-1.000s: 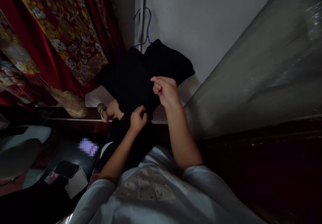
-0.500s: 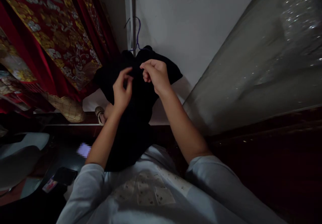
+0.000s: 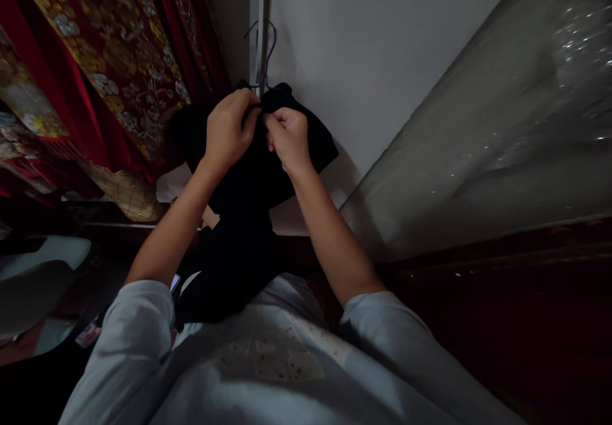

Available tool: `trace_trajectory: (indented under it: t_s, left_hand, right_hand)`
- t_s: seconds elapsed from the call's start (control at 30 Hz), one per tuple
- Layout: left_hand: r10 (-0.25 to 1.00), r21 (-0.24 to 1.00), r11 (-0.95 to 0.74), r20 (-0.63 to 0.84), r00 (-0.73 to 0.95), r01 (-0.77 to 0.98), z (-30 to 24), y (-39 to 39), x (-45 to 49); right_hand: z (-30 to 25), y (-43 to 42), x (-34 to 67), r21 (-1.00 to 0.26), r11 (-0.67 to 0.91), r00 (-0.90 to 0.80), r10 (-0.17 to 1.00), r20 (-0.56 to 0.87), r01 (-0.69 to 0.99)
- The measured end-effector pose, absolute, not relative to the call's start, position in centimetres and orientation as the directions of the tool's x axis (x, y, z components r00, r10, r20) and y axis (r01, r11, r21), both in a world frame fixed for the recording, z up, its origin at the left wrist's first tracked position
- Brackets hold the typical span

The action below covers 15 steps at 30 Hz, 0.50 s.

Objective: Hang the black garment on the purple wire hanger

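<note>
A black garment hangs from a thin purple hanger against a metal upright. My left hand is at its upper part, just below the hanger, with thumb and fingers closed on a fold of the dark cloth. Close beside it on the right, my right hand is closed in a pinch at the same spot, its fingertips on the cloth near the neckline. The two hands almost meet. Detail in the black fabric is too dark to make out.
Red embroidered cloth hangs on the left, with a gold netted piece below it. The metal upright stands before a pale wall. Greyish plastic sheeting slants on the right. A chair is at lower left.
My left hand has moved up and its fingers have closed on the black cloth. My right hand has come slightly left, against the garment. The view has shifted a little.
</note>
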<state>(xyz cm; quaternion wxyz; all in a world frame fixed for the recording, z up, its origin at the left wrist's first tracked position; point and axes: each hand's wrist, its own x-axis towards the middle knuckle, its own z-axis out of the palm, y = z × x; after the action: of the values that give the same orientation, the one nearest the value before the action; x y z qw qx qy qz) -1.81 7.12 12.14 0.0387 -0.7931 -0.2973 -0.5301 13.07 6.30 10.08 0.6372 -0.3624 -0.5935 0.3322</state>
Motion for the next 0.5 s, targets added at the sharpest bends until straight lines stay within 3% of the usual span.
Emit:
trace_trajectory:
  t_s: [0.3, 0.4, 0.5]
  left_hand:
    - [0.529, 0.390, -0.822, 0.793, 0.304, 0.415, 13.9, 8.0, -1.3]
    - [0.597, 0.551, -0.771, 0.800, 0.061, 0.320, 15.5, 6.3, -0.4]
    - [0.642, 0.667, -0.722, 0.745, -0.181, 0.185, 17.3, 4.3, -0.4]
  right_hand:
    - [11.7, 5.4, 14.3, -0.825, 0.563, 0.087, 0.825, 0.558, -0.044]
    - [11.1, 6.4, 14.3, -0.827, 0.560, 0.123, 0.819, 0.560, 0.035]
    - [9.9, 6.6, 14.0, -0.887, 0.443, 0.137, 0.878, 0.458, 0.128]
